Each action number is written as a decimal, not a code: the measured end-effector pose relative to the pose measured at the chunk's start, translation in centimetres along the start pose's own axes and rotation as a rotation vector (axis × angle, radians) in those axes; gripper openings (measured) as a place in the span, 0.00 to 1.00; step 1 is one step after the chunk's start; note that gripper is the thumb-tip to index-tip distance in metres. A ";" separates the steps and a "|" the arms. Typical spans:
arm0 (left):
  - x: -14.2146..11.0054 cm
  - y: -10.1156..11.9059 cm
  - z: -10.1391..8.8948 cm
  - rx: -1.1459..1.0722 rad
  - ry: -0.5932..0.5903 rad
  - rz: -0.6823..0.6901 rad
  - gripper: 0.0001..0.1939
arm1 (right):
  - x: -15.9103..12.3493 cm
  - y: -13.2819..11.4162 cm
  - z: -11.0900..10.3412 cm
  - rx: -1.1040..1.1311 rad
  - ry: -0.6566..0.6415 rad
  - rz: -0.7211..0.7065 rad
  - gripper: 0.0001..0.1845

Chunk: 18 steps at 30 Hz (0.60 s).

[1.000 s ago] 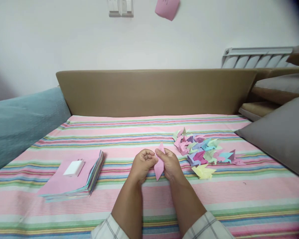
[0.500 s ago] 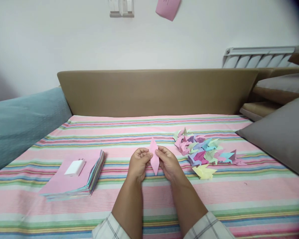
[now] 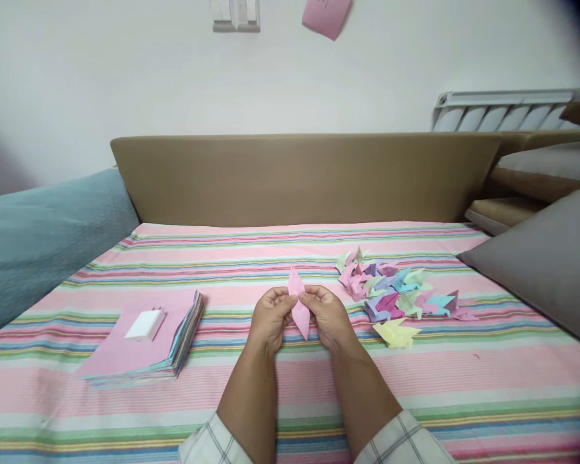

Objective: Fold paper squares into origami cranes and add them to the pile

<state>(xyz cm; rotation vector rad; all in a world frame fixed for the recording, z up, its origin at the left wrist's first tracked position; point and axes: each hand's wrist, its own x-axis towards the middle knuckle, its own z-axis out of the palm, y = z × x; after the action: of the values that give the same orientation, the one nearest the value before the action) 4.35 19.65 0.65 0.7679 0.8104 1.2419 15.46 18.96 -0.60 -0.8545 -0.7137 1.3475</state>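
A narrow, diamond-shaped piece of folded pink paper (image 3: 299,310) is held upright between my two hands at the middle of the view. My left hand (image 3: 269,317) pinches its left edge, thumb on the front face. From the other side my right hand (image 3: 327,314) grips it the same way, and both thumb tips nearly meet. The fingers behind the paper are partly hidden. To the right of my right hand lies a heap of folded paper birds (image 3: 391,290) in several colours, with a yellow one (image 3: 397,333) closest to me.
At the left, a stack of coloured paper sheets (image 3: 120,351) bears a white charger plug (image 3: 145,325). A striped cloth (image 3: 232,419) covers the surface. Behind it stands a brown padded board (image 3: 299,180). A blue-green cushion (image 3: 53,238) is on the left, a grey cushion (image 3: 546,258) on the right.
The pink folded paper has tilted slightly, its upper tip shifting left and its lower tip right. Both hands keep their pinch and have barely moved. The heap and the stack are unchanged.
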 end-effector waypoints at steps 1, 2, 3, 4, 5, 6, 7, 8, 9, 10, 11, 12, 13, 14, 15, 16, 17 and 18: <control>0.0 0.0 0.0 0.005 0.001 0.006 0.22 | 0.0 0.0 0.0 0.001 -0.004 0.005 0.21; 0.0 0.0 0.0 0.008 0.008 0.014 0.22 | -0.1 0.0 0.1 0.001 -0.015 0.016 0.22; 0.0 0.1 -0.1 0.007 0.021 0.025 0.22 | -0.1 -0.1 0.1 -0.003 -0.033 0.033 0.22; 0.0 0.1 -0.1 0.003 0.039 0.039 0.23 | -0.2 -0.1 0.2 -0.012 -0.055 0.052 0.23; 0.1 0.2 -0.1 -0.004 0.060 0.053 0.23 | -0.3 -0.1 0.2 -0.024 -0.078 0.071 0.23; 0.1 0.2 -0.1 -0.011 0.081 0.066 0.23 | -0.4 -0.1 0.3 -0.039 -0.099 0.087 0.23; 0.2 0.2 -0.1 -0.017 0.100 0.077 0.23 | -0.4 -0.1 0.3 -0.052 -0.113 0.099 0.23; 0.3 0.2 -0.1 -0.022 0.115 0.085 0.23 | -0.5 -0.1 0.3 -0.064 -0.122 0.105 0.23; 0.3 0.2 -0.1 -0.024 0.122 0.088 0.23 | -0.5 -0.1 0.3 -0.071 -0.125 0.106 0.22; 0.3 0.2 -0.1 -0.025 0.124 0.089 0.23 | -0.5 -0.1 0.3 -0.075 -0.128 0.104 0.22; 0.4 0.2 -0.1 -0.024 0.123 0.088 0.23 | -0.5 -0.2 0.3 -0.076 -0.133 0.102 0.22; 0.4 0.2 -0.1 -0.021 0.118 0.088 0.23 | -0.5 -0.2 0.2 -0.075 -0.138 0.099 0.21; 0.4 0.2 -0.1 -0.018 0.112 0.088 0.22 | -0.6 -0.2 0.2 -0.073 -0.142 0.096 0.21; 0.3 0.2 -0.1 -0.014 0.105 0.086 0.22 | -0.5 -0.2 0.2 -0.068 -0.144 0.092 0.20; 0.3 0.2 -0.1 -0.010 0.097 0.085 0.22 | -0.5 -0.2 0.2 -0.058 -0.143 0.088 0.19; 0.3 0.2 -0.1 -0.007 0.089 0.084 0.22 | -0.5 -0.2 0.2 -0.043 -0.138 0.082 0.19; 0.3 0.2 -0.1 -0.006 0.081 0.083 0.23 | -0.5 -0.2 0.3 -0.022 -0.126 0.070 0.19; 0.2 0.1 -0.1 -0.008 0.071 0.083 0.23 | -0.5 -0.1 0.3 0.004 -0.109 0.052 0.18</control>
<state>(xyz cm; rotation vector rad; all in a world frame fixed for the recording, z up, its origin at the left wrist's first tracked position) 4.24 19.91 0.70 0.7609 0.8376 1.3523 15.22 18.54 -0.32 -0.8053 -0.7780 1.4499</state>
